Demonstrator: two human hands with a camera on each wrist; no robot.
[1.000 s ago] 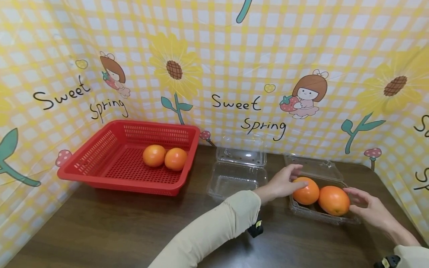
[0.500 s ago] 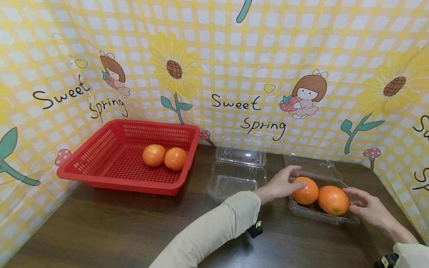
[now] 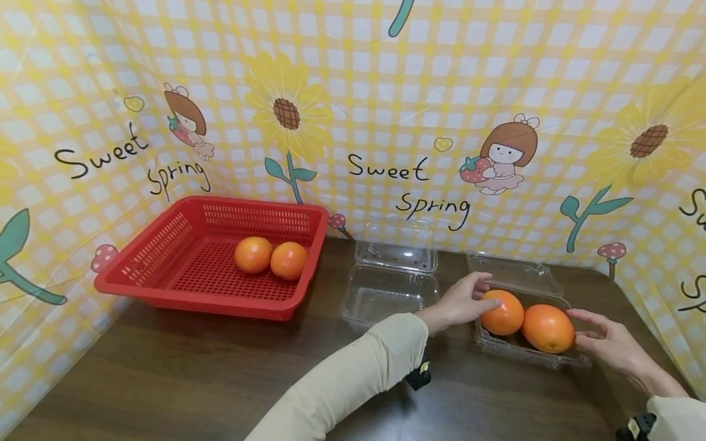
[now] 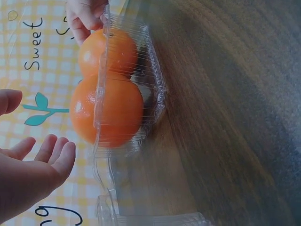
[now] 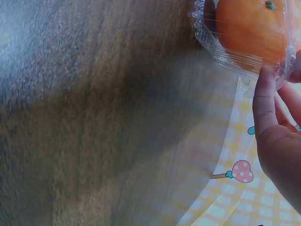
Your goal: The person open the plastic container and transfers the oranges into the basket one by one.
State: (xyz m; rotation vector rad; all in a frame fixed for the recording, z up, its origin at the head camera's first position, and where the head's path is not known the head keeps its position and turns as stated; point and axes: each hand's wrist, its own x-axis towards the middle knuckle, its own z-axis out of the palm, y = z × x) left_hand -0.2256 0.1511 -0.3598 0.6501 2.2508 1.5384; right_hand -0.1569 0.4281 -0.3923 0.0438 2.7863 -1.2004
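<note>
A left orange point(image 3: 503, 313) and a right orange point(image 3: 548, 329) sit side by side along a clear plastic box point(image 3: 513, 350) at the right of a brown bench point(image 3: 193, 367), their tops above its rim; the row seems to suit the box's long shape. A person's left hand point(image 3: 462, 301) hovers at the near-left end, fingers loosely spread and holding nothing, a gap to the fruit showing in the left wrist view. Opposite, the right hand point(image 3: 612, 343) is relaxed, its thumb touching the box by the rim, its fingers parted; no firm grip shows, and the touch appears meant only to steady. The lid point(image 3: 515, 272) lies folded back, leaving the fruit within reach from above. To the left, a second plastic box point(image 3: 394, 266) also has its cover back. Farther left, two more oranges point(image 3: 254, 255) rest together in a red basket point(image 3: 220, 303), whose slotted walls likely keep round fruit from rolling away. A checked cloth point(image 3: 320, 61) hangs behind.
</note>
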